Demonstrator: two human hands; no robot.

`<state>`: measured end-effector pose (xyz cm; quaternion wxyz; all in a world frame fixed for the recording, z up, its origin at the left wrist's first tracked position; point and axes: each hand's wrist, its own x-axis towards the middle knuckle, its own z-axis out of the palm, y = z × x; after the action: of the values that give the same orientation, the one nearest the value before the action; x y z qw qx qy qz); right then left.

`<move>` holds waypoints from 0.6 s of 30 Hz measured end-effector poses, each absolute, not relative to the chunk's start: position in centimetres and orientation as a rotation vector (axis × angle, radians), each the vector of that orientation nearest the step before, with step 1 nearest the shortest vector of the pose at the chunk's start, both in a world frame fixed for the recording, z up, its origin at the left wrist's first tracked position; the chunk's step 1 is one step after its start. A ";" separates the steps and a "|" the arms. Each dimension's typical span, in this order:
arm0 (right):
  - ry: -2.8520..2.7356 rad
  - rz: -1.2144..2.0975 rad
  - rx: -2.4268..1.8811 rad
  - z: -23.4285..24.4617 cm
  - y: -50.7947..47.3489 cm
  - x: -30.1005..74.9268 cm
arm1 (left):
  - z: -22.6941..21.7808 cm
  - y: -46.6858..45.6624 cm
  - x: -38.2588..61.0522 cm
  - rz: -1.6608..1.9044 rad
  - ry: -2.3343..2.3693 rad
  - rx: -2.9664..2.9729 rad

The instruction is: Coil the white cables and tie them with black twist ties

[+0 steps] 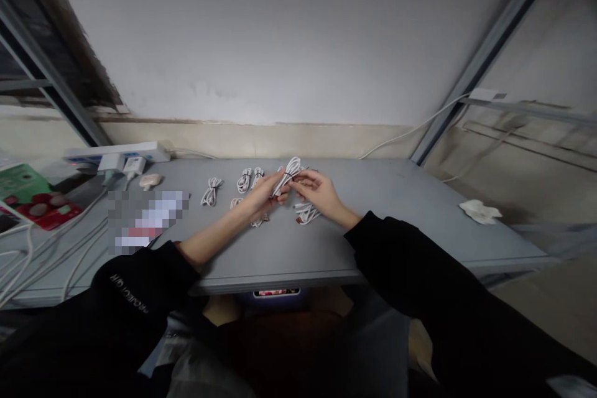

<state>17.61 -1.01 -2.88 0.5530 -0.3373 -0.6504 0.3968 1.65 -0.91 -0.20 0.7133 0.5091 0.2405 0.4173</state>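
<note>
A coiled white cable, bound round its middle with a dark tie, is held up above the grey table. My left hand is closed round the lower part of the bundle. At the tie, my right hand pinches with thumb and forefinger; whether it grips the tie or the cable is too small to tell. Beyond my left hand lie tied white cable bundles, and another bundle rests further left. Partly beneath my right hand is a loose-looking white cable with a reddish end.
A power strip with plugged-in chargers stands at the back left, near a pale earbud case. A green and red packet and trailing cords cover the left end. Crumpled white tissue lies at the right edge of the table.
</note>
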 end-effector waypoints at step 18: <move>-1.633 0.915 -0.700 -2.0 -2.6 17.3 | 0.5 -1.5 1.9 0.804 0.485 0.936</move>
<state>17.28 -2.64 -1.97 0.5409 -0.2946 -0.6874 0.3849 1.92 -1.46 0.52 0.7881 0.4345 0.2252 0.3733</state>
